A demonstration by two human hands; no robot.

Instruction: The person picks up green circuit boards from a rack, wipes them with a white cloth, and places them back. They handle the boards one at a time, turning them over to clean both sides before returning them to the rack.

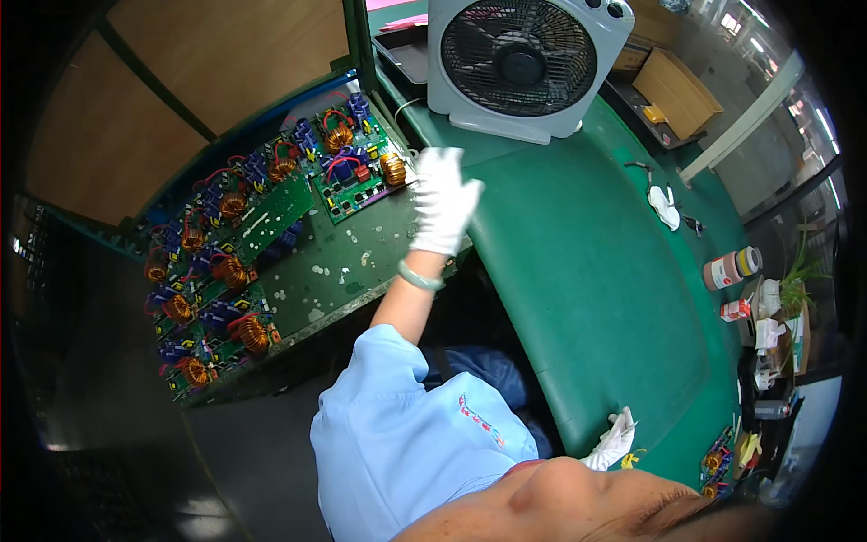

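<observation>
My left hand [442, 206], in a white glove, reaches out over the edge between the board stand and the green mat. Its fingers are stretched and its thumb stands apart; I see nothing held in it. Beside its fingers lies a green circuit board [361, 172] with copper-wound coils, blue capacitors and red wires, at the right end of a group of similar boards [230, 271]. My right hand [614, 440], also white-gloved, is at the near edge of the mat, partly hidden, its visible fingers extended. A small yellow thing [632, 459] lies close to it.
A grey box fan [519, 63] stands at the far end of the green mat [596, 289]. To the right are an open cardboard box [677, 95], a white cloth-like piece [664, 208], a jar [731, 268], a plant [799, 280] and more boards [716, 462].
</observation>
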